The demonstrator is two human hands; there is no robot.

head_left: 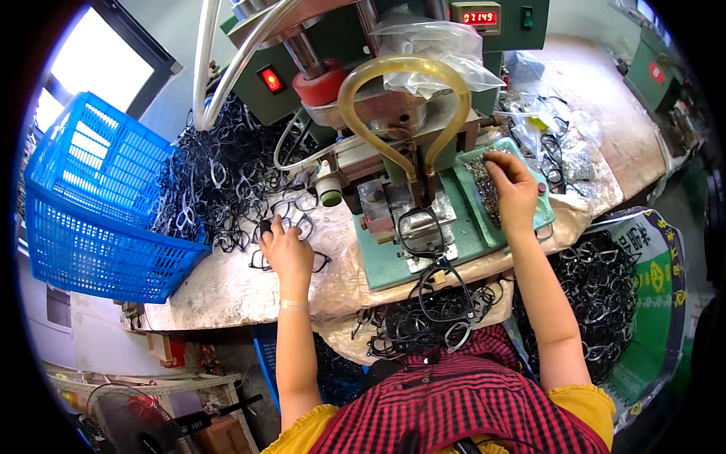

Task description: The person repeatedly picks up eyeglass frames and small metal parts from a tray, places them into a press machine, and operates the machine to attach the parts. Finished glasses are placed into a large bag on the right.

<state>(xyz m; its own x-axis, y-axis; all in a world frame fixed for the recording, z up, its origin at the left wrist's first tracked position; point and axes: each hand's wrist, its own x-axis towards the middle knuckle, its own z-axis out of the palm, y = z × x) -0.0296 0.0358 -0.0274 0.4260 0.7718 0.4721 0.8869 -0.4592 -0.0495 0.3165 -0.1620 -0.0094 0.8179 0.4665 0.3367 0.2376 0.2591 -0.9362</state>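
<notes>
My left hand (287,257) is over the table, palm down, with its fingers apart. Beneath and beside it lies a dark eyeglass frame (323,262), and more frames lie just beyond the fingertips. A small black piece, perhaps a finger cover, shows at one fingertip. My right hand (516,188) bends over a green tray (543,210) of small metal parts (484,185), fingertips pinched together; what they hold is too small to make out. Between my hands, one black eyeglass frame (420,232) sits in the press's metal fixture (439,208). Another black frame (446,292) is below it, at the table edge.
A green press (314,113) with a yellowish hose loop (350,94) stands ahead. At left, a blue basket (98,242) leans beside a heap of frames (227,166). More frames fill my lap (408,321) and a green sack (658,303) at right. A fan (132,420) stands lower left.
</notes>
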